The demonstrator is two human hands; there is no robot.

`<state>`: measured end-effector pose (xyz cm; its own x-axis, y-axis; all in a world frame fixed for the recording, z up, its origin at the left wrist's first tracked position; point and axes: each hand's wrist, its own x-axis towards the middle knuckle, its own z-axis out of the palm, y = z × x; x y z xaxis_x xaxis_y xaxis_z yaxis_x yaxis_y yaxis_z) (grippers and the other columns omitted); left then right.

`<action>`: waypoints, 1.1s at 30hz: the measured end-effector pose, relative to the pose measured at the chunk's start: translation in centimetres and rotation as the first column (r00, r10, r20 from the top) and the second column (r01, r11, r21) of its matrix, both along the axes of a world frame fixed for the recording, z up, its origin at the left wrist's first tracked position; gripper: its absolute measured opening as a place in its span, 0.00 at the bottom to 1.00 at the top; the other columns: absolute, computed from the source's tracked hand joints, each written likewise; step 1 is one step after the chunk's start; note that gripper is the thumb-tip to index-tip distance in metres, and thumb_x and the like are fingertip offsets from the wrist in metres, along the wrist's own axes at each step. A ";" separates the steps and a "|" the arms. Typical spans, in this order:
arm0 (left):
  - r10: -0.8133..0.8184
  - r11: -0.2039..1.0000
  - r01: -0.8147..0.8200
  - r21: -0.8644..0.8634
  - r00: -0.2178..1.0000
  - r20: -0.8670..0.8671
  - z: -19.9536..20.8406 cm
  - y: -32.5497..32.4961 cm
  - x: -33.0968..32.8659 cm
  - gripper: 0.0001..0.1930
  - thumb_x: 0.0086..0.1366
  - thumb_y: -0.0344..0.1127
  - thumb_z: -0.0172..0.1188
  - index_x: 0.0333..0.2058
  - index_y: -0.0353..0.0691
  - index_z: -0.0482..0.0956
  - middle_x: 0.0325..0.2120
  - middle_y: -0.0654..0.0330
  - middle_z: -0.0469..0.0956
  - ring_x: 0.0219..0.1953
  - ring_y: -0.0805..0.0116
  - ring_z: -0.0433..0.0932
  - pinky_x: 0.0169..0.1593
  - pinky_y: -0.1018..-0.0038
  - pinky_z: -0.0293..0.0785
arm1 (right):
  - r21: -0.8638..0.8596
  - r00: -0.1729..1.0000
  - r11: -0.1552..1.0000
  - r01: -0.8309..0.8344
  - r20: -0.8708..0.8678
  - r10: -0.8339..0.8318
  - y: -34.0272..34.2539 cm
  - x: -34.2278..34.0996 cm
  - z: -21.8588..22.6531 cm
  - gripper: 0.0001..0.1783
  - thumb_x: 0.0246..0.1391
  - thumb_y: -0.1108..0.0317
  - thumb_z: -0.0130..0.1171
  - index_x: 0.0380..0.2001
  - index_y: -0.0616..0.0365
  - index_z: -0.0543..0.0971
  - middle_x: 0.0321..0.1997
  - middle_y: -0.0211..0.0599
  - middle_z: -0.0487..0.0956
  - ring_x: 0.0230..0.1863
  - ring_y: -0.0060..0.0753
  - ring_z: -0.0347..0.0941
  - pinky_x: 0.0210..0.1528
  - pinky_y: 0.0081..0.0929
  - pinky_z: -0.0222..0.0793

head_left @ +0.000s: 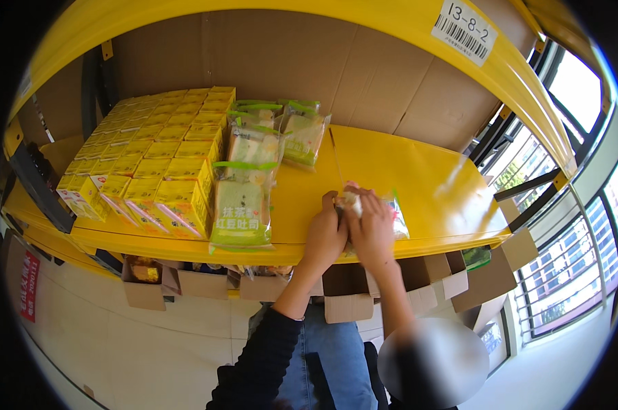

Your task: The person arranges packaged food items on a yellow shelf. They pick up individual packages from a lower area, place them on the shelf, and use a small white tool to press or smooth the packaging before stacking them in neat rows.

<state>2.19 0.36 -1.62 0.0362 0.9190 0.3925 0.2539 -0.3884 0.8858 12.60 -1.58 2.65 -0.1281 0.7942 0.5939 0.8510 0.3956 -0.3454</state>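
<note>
My left hand and my right hand are together over the front part of the yellow shelf board. Their fingers are closed around something small; a whitish bit shows between them, but its kind is hidden. Past the right hand's outer side, part of a clear packet with red on it sticks out; I cannot tell whether that hand grips it. Left of my hands lie green-and-white bags of sliced toast, in a row running back. One more toast bag lies behind, to their right.
Many small yellow boxes stand in tight rows at the left. Brown cardboard lines the back. A yellow beam crosses overhead. Open cartons sit below the front edge. A black upright stands left; windows are at right.
</note>
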 end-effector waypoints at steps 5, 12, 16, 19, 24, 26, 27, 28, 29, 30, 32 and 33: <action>0.110 0.983 -0.120 0.136 0.990 0.083 -0.4 0.2 0.6 0.21 0.65 0.42 0.53 0.48 0.33 0.62 0.24 0.43 0.75 0.24 0.46 0.75 0.27 0.60 0.69 | -0.060 0.978 0.992 0.114 -0.166 -0.123 2.2 6.4 -1.7 0.16 0.58 0.66 0.50 0.47 0.63 0.73 0.51 0.48 0.75 0.52 0.52 0.70 0.59 0.40 0.60; 0.174 0.977 -0.179 0.115 0.983 0.056 -1.2 0.7 1.5 0.20 0.64 0.42 0.53 0.48 0.34 0.62 0.27 0.41 0.76 0.30 0.39 0.75 0.31 0.54 0.69 | 0.148 0.979 0.969 0.199 -0.077 -0.189 -5.3 4.4 -3.7 0.25 0.53 0.76 0.47 0.56 0.61 0.68 0.63 0.44 0.66 0.66 0.50 0.56 0.66 0.43 0.49; 0.173 0.977 -0.175 0.120 0.984 0.030 -0.5 0.6 1.0 0.20 0.64 0.40 0.53 0.46 0.32 0.61 0.29 0.38 0.75 0.32 0.37 0.75 0.33 0.53 0.70 | 0.072 0.998 0.997 0.036 -0.048 -0.032 -7.5 0.4 -4.4 0.30 0.48 0.80 0.49 0.58 0.60 0.66 0.64 0.43 0.64 0.68 0.54 0.52 0.67 0.46 0.47; 0.123 0.991 -0.124 0.044 0.992 0.019 0.1 0.4 0.7 0.19 0.64 0.39 0.53 0.45 0.32 0.61 0.28 0.38 0.75 0.32 0.37 0.74 0.33 0.52 0.71 | 0.085 0.976 0.994 -0.067 -0.203 0.083 -7.6 -1.7 -4.5 0.26 0.51 0.79 0.47 0.57 0.60 0.68 0.64 0.45 0.64 0.69 0.51 0.51 0.67 0.47 0.45; 0.154 0.984 -0.155 0.092 0.988 0.016 0.1 0.3 0.6 0.18 0.63 0.39 0.54 0.43 0.32 0.61 0.26 0.39 0.74 0.31 0.37 0.74 0.32 0.52 0.70 | 0.096 0.989 0.993 0.068 -0.137 -0.054 -5.4 1.2 -3.3 0.26 0.51 0.81 0.45 0.56 0.62 0.67 0.61 0.48 0.66 0.65 0.56 0.56 0.64 0.44 0.52; 0.169 0.983 -0.170 0.062 0.985 0.014 -0.6 0.6 0.7 0.19 0.63 0.41 0.56 0.44 0.35 0.63 0.22 0.46 0.73 0.25 0.48 0.74 0.28 0.60 0.69 | 0.064 0.972 0.983 0.172 -0.173 -0.159 -3.7 3.5 -3.1 0.27 0.48 0.81 0.46 0.55 0.63 0.67 0.60 0.50 0.67 0.63 0.54 0.60 0.62 0.41 0.57; 0.177 0.983 -0.178 0.048 0.984 0.016 -0.8 0.6 0.8 0.19 0.62 0.41 0.57 0.44 0.36 0.63 0.20 0.50 0.73 0.21 0.53 0.74 0.26 0.65 0.68 | 0.036 0.962 0.976 0.216 -0.180 -0.206 -2.8 4.9 -3.0 0.27 0.46 0.82 0.47 0.54 0.63 0.67 0.60 0.50 0.67 0.62 0.53 0.61 0.62 0.39 0.57; 0.163 0.983 -0.164 0.082 0.987 0.019 -0.6 0.6 0.7 0.18 0.62 0.41 0.57 0.44 0.37 0.64 0.20 0.51 0.73 0.21 0.55 0.74 0.26 0.66 0.67 | 0.043 0.950 0.950 0.308 -0.074 -0.305 -1.9 6.4 -3.7 0.25 0.48 0.79 0.47 0.54 0.64 0.68 0.59 0.51 0.69 0.59 0.51 0.65 0.59 0.39 0.61; 0.148 0.982 -0.150 0.115 0.989 0.022 -0.4 0.4 0.5 0.17 0.62 0.41 0.57 0.43 0.37 0.65 0.20 0.52 0.73 0.20 0.56 0.73 0.25 0.67 0.67 | -0.004 0.921 0.921 0.390 -0.011 -0.390 -1.3 7.5 -4.2 0.24 0.50 0.76 0.47 0.54 0.64 0.68 0.58 0.50 0.70 0.60 0.50 0.65 0.58 0.40 0.62; 0.133 0.980 -0.136 0.148 0.991 0.028 -0.2 0.3 0.5 0.16 0.63 0.41 0.57 0.43 0.38 0.66 0.19 0.53 0.73 0.19 0.58 0.73 0.25 0.68 0.67 | -0.025 0.914 0.914 0.405 0.028 -0.405 -1.0 8.1 -4.2 0.24 0.50 0.75 0.48 0.54 0.63 0.68 0.58 0.50 0.70 0.60 0.50 0.65 0.58 0.40 0.62; 0.116 0.977 -0.121 0.176 0.992 0.040 -0.6 0.7 0.7 0.14 0.63 0.40 0.57 0.41 0.38 0.68 0.20 0.53 0.74 0.20 0.58 0.73 0.25 0.68 0.67 | -0.020 0.909 0.911 0.413 0.069 -0.411 -0.8 8.3 -4.4 0.25 0.50 0.74 0.50 0.55 0.63 0.67 0.58 0.49 0.70 0.60 0.49 0.64 0.59 0.41 0.61; 0.106 0.976 -0.114 0.187 0.993 0.051 -0.7 0.7 0.8 0.13 0.63 0.40 0.57 0.40 0.38 0.69 0.21 0.53 0.74 0.20 0.57 0.73 0.25 0.68 0.67 | 0.006 0.910 0.913 0.407 0.078 -0.406 -1.2 8.1 -4.7 0.26 0.50 0.74 0.51 0.55 0.63 0.67 0.58 0.49 0.70 0.61 0.49 0.64 0.60 0.41 0.60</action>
